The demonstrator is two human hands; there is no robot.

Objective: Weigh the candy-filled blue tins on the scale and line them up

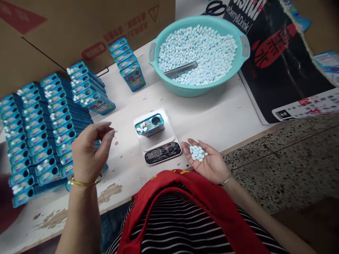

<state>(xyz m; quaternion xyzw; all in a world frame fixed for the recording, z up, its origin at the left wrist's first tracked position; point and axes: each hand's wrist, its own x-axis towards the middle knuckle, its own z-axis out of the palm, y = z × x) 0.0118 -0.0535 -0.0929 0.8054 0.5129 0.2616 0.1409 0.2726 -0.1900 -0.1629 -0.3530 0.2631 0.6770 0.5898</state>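
My right hand (212,164) lies palm up by the table's front edge, fingers slightly curled, with a small heap of pale blue candies (197,152) in it. To the left of the scale, my left hand (88,151) hangs over the table; its thumb and forefinger are a little apart and nothing shows between them. Between the hands stands a white digital scale (148,144) with a lit display. On its platform sits a blue candy tin (152,130) with a round opening in its top and several candies lying on the lid.
Long rows of blue tins (34,130) fill the left side, many topped with candies. A short row of tins (132,76) stands near the cardboard box (92,28). Behind the scale is a turquoise basin (190,90) of candies with a metal scoop (181,69). A black printed bag (270,70) lies right.
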